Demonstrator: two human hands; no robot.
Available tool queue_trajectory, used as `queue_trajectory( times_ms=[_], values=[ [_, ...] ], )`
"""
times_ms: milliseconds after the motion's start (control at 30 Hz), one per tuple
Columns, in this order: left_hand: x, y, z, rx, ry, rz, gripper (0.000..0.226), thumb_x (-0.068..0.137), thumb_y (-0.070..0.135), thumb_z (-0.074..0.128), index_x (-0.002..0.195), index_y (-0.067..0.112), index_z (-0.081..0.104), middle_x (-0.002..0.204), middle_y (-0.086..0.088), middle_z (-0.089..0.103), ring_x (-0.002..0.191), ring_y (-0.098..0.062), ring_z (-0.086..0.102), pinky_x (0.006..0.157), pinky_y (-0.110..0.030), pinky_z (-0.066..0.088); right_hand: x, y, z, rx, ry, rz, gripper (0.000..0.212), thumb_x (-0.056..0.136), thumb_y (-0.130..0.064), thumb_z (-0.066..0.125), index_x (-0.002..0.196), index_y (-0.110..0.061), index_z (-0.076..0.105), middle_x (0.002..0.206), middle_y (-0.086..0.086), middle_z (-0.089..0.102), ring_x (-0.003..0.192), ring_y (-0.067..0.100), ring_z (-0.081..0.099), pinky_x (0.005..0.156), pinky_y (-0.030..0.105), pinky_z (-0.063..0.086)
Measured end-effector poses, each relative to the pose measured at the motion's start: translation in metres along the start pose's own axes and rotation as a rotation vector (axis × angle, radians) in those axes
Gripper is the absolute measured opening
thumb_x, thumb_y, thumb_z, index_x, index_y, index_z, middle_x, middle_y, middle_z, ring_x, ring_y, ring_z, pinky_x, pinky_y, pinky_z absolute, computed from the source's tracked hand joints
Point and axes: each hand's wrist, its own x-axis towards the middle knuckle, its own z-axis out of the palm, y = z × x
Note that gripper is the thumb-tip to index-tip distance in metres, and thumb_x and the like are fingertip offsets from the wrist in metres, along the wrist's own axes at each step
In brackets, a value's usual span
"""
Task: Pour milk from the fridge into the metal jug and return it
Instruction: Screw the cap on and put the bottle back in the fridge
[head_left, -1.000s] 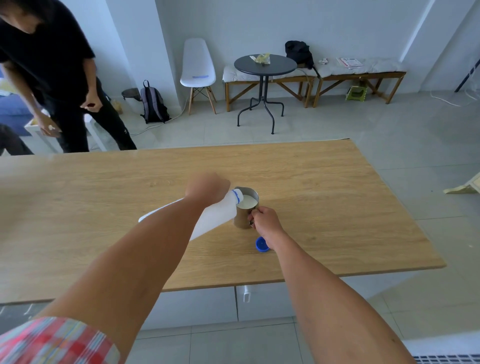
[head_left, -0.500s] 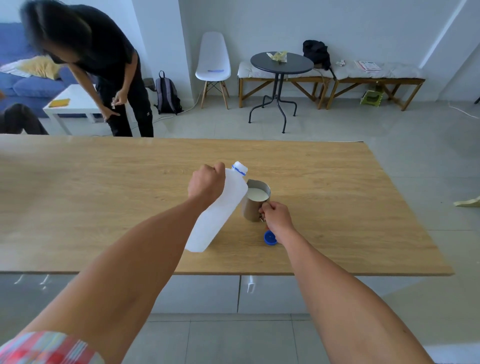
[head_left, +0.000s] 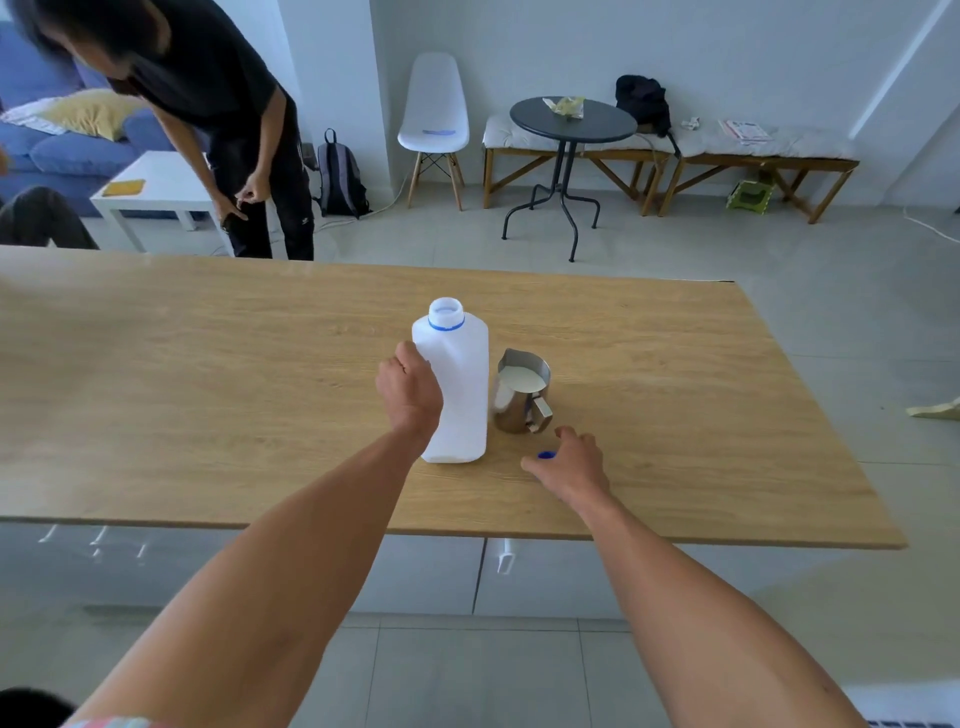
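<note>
Reaching for the blue cap (head_left: 545, 455), right hand (head_left: 571, 465) fingers curling round it; left hand (head_left: 410, 392) grips the uncapped milk bottle (head_left: 460, 384) — one nudge tips the full metal jug (head_left: 519, 397)

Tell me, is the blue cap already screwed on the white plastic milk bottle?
No, the white plastic milk bottle stands with its neck open.

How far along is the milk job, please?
Done: the jug holds milk, and the bottle stands upright in the left hand. In hand: the right hand reaches the blue cap. Left: capping the open bottle and returning it.
</note>
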Motion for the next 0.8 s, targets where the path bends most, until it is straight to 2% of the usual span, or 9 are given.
queue_trajectory(
  times_ms=[100,200,267,367,467,533,633,700,800],
  values=[
    [-0.003,-0.006,-0.001,-0.019,0.008,0.015,0.032,0.084,0.032,0.034,0.058,0.015,0.029,0.067,-0.011,0.04,0.068,-0.024,0.033,0.062,-0.042,0.032,0.001,0.011,0.011,-0.046,-0.014,-0.004,0.066,0.085,-0.044,0.074,0.142,-0.023,0.049,0.14,0.007,0.043,0.129,0.028,0.048,0.092,0.043,0.054],
    [-0.005,-0.011,-0.003,0.028,0.003,0.063,0.033,0.085,0.032,0.033,0.058,0.012,0.031,0.065,-0.012,0.042,0.067,-0.025,0.033,0.061,-0.044,0.032,0.004,0.017,0.019,-0.058,0.02,-0.025,0.044,0.09,-0.032,0.072,0.131,-0.02,0.059,0.133,0.008,0.047,0.117,0.028,0.055,0.091,0.043,0.056],
    [-0.004,-0.013,-0.004,0.046,-0.009,0.077,0.035,0.084,0.032,0.033,0.06,0.006,0.033,0.065,-0.013,0.043,0.067,-0.025,0.033,0.062,-0.045,0.033,0.005,0.018,0.02,-0.03,0.032,-0.028,0.039,0.092,-0.026,0.071,0.128,-0.018,0.06,0.13,0.008,0.048,0.113,0.027,0.057,0.091,0.04,0.056],
    [-0.003,-0.014,-0.005,0.056,-0.031,0.098,0.036,0.079,0.037,0.03,0.06,0.005,0.032,0.063,-0.015,0.042,0.067,-0.026,0.032,0.061,-0.045,0.032,0.004,0.016,0.009,0.158,0.121,0.046,0.037,0.088,-0.02,0.072,0.123,-0.014,0.06,0.123,0.007,0.051,0.1,0.025,0.062,0.076,0.032,0.055],
    [-0.004,-0.011,-0.007,0.061,-0.041,0.096,0.04,0.08,0.034,0.03,0.064,-0.002,0.035,0.064,-0.017,0.045,0.067,-0.026,0.034,0.061,-0.044,0.032,0.001,0.003,-0.014,0.433,0.32,0.1,0.032,0.087,-0.02,0.074,0.112,-0.015,0.055,0.117,0.008,0.056,0.089,0.024,0.064,0.064,0.03,0.05],
    [-0.007,-0.008,-0.007,0.059,-0.042,0.1,0.036,0.081,0.032,0.031,0.06,0.003,0.035,0.064,-0.017,0.045,0.066,-0.026,0.034,0.061,-0.044,0.031,0.002,-0.014,-0.032,0.56,0.465,-0.004,0.029,0.09,-0.02,0.071,0.114,-0.016,0.055,0.117,0.01,0.06,0.091,0.024,0.064,0.068,0.028,0.049],
    [-0.01,-0.007,-0.008,0.061,-0.046,0.099,0.029,0.082,0.029,0.031,0.059,0.012,0.032,0.064,-0.014,0.039,0.066,-0.024,0.031,0.059,-0.043,0.027,-0.004,-0.056,-0.059,0.714,0.569,-0.248,0.026,0.092,-0.022,0.073,0.116,-0.017,0.063,0.112,0.007,0.066,0.087,0.003,0.064,0.071,0.014,0.048],
    [-0.012,-0.007,-0.007,0.047,-0.052,0.091,0.027,0.083,0.028,0.031,0.06,0.014,0.027,0.064,-0.012,0.035,0.067,-0.024,0.028,0.059,-0.042,0.025,-0.011,-0.09,-0.073,0.79,0.568,-0.361,0.023,0.088,-0.019,0.078,0.108,-0.013,0.067,0.101,0.001,0.07,0.081,-0.006,0.065,0.075,0.015,0.052],
    [-0.011,-0.006,-0.007,0.052,-0.046,0.105,0.026,0.084,0.026,0.03,0.06,0.015,0.026,0.064,-0.01,0.032,0.067,-0.023,0.027,0.059,-0.042,0.023,-0.021,-0.133,-0.08,0.804,0.454,-0.511,0.024,0.081,-0.018,0.086,0.096,-0.015,0.068,0.09,-0.008,0.071,0.082,0.001,0.067,0.078,0.02,0.055]
  ],
)
